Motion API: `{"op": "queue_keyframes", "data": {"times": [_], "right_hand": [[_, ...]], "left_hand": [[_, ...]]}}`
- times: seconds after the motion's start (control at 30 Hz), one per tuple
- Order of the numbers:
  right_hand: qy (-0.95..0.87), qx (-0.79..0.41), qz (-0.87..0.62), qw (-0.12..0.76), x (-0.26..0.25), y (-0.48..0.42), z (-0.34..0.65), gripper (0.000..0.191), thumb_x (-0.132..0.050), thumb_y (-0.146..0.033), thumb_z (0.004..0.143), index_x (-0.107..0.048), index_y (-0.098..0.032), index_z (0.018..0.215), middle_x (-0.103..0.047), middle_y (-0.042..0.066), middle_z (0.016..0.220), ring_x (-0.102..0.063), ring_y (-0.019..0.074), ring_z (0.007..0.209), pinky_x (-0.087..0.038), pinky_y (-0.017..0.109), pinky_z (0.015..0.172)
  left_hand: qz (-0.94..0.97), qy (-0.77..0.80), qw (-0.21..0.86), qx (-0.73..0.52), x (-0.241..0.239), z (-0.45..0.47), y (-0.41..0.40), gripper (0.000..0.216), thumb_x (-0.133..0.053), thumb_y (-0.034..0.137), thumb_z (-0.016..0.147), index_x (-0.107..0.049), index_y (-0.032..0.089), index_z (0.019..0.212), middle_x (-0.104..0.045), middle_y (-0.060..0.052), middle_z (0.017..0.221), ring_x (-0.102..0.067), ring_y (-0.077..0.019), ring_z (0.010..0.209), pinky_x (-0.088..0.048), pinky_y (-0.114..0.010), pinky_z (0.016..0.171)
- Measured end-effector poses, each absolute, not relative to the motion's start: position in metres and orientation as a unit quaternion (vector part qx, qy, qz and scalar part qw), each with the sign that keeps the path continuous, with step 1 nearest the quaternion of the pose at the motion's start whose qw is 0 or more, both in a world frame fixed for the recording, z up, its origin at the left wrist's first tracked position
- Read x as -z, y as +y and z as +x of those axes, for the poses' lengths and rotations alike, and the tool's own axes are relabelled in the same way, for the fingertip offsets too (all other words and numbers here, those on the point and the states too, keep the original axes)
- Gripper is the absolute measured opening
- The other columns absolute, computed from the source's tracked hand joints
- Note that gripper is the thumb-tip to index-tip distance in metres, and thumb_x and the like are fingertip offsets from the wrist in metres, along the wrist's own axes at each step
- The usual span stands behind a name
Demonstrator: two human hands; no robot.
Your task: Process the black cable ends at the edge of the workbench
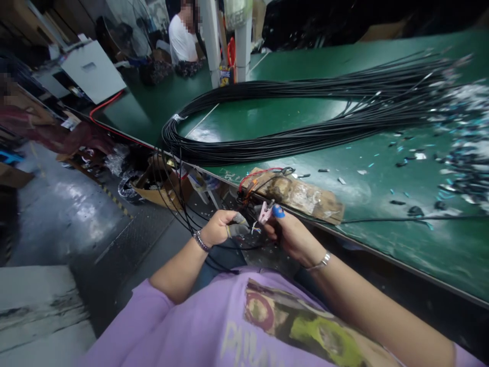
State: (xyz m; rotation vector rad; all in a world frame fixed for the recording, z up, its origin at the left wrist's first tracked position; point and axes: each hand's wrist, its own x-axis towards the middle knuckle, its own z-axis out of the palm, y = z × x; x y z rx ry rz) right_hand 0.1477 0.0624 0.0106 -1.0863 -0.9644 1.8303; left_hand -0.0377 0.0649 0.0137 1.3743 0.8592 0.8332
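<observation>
My left hand (219, 229), with grey coverings on its fingertips, is closed in a pinch at the table's front edge. Thin coloured wires (255, 229) fan out just beyond those fingertips, apparently from a black cable whose gripped part is hidden. To the right, my right hand (296, 237) has a blue covering on its thumb. It grips a pale pink clip (264, 213), whose jaws point up and left, near the wire ends. Behind both hands lies a worn wooden block (305, 198) with red and black leads at its left end.
A long looped bundle of black cables (260, 148) lies on the green table (267, 120), some hanging over the edge. Cut scraps (469, 158) cover the right side. A cardboard box (160, 186) stands below. A person in white (181, 41) sits behind; another is at far left.
</observation>
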Motion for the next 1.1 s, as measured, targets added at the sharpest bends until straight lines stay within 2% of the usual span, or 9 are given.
{"op": "queue_keyframes", "data": {"times": [0.13, 0.27, 0.53, 0.73, 0.87, 0.97, 1.1], "right_hand": [[-0.351, -0.737, -0.406, 0.411, -0.010, 0.065, 0.141, 0.053, -0.054, -0.073, 0.065, -0.056, -0.019, 0.069, -0.038, -0.005, 0.048, -0.027, 0.0088, 0.042, -0.019, 0.024, 0.040], [-0.290, -0.750, -0.400, 0.440, -0.011, 0.066, 0.136, 0.048, -0.061, -0.067, 0.063, -0.059, -0.020, 0.072, -0.038, -0.005, 0.050, -0.026, 0.0088, 0.044, -0.019, 0.024, 0.041], [-0.225, -0.762, -0.406, 0.452, -0.010, 0.067, 0.135, 0.048, -0.074, -0.061, 0.053, -0.053, -0.018, 0.059, -0.035, -0.007, 0.049, -0.027, 0.0060, 0.042, -0.020, 0.022, 0.041], [-0.256, -0.759, -0.401, 0.445, -0.010, 0.064, 0.135, 0.051, -0.065, -0.068, 0.059, -0.056, -0.018, 0.064, -0.038, -0.005, 0.049, -0.028, 0.0069, 0.041, -0.021, 0.023, 0.040], [-0.279, -0.753, -0.399, 0.443, -0.009, 0.061, 0.136, 0.053, -0.056, -0.072, 0.064, -0.055, -0.020, 0.065, -0.040, -0.004, 0.050, -0.027, 0.0084, 0.043, -0.020, 0.023, 0.039], [-0.270, -0.753, -0.404, 0.444, -0.005, 0.058, 0.140, 0.050, -0.059, -0.071, 0.063, -0.052, -0.021, 0.067, -0.041, -0.003, 0.052, -0.029, 0.0093, 0.044, -0.020, 0.023, 0.039], [-0.248, -0.770, -0.406, 0.425, 0.005, 0.053, 0.148, 0.050, -0.064, -0.069, 0.059, -0.050, -0.021, 0.063, -0.043, -0.003, 0.053, -0.029, 0.0085, 0.044, -0.019, 0.022, 0.039]], "left_hand": [[0.542, 0.382, 0.651, -0.370, -0.011, -0.031, 0.072, 0.046, -0.077, 0.052, 0.053, -0.059, 0.010, 0.060, -0.051, 0.002, 0.050, -0.044, -0.0059, 0.046, -0.037, -0.019, 0.048], [0.521, 0.379, 0.672, -0.365, -0.007, -0.027, 0.075, 0.046, -0.078, 0.051, 0.052, -0.059, 0.009, 0.061, -0.052, 0.002, 0.051, -0.044, -0.0059, 0.046, -0.037, -0.019, 0.047], [0.521, 0.368, 0.693, -0.336, 0.008, -0.023, 0.077, 0.048, -0.076, 0.052, 0.054, -0.063, 0.008, 0.067, -0.059, -0.002, 0.060, -0.053, -0.0099, 0.057, -0.044, -0.022, 0.058], [0.510, 0.358, 0.713, -0.321, 0.005, -0.023, 0.076, 0.046, -0.076, 0.051, 0.056, -0.062, 0.009, 0.065, -0.058, -0.002, 0.058, -0.053, -0.0097, 0.055, -0.043, -0.022, 0.057], [0.519, 0.361, 0.706, -0.320, 0.001, -0.023, 0.077, 0.048, -0.077, 0.053, 0.052, -0.059, 0.009, 0.058, -0.053, 0.002, 0.049, -0.046, -0.0065, 0.046, -0.038, -0.019, 0.049], [0.524, 0.363, 0.701, -0.321, -0.001, -0.023, 0.078, 0.049, -0.077, 0.054, 0.050, -0.058, 0.009, 0.056, -0.050, 0.003, 0.045, -0.042, -0.0049, 0.042, -0.034, -0.018, 0.044], [0.528, 0.356, 0.704, -0.314, -0.003, -0.024, 0.077, 0.049, -0.078, 0.054, 0.048, -0.059, 0.009, 0.056, -0.051, 0.002, 0.047, -0.042, -0.0051, 0.044, -0.036, -0.018, 0.046]]}}
